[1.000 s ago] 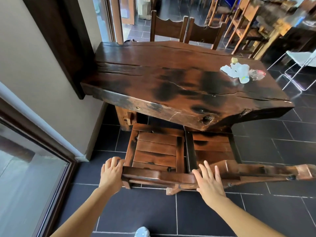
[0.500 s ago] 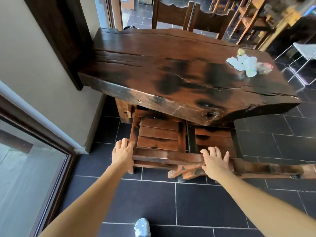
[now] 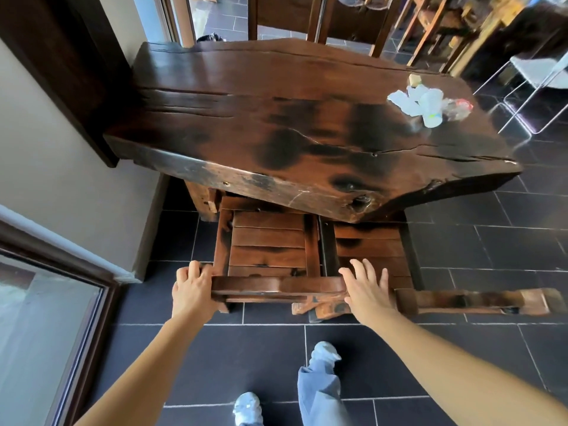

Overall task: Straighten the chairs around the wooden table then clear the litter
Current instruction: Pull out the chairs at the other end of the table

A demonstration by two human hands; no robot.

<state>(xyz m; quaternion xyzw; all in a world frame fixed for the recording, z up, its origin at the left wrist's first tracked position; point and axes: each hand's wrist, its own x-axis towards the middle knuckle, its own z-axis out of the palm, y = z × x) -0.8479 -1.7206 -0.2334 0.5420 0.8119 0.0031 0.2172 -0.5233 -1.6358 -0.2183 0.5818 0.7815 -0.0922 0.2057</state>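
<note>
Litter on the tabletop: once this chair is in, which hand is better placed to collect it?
Probably right. The litter lies at the table's far right; the right hand is nearer than the left hand.

Both forearms bare, no sleeves in view. Left hand (image 3: pixel 193 292) and right hand (image 3: pixel 365 290) bare, no rings or watch visible. Loose light-blue denim trouser leg (image 3: pixel 319 395). Pale blue-white shoes (image 3: pixel 324 353), slightly scuffed.

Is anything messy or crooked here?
Yes. A small pile of litter sits near the far right edge of the wooden table: crumpled white wrappers and clear plastic. The near chairs look tucked in, the left hand and right hand on the left chair's backrest.
</note>
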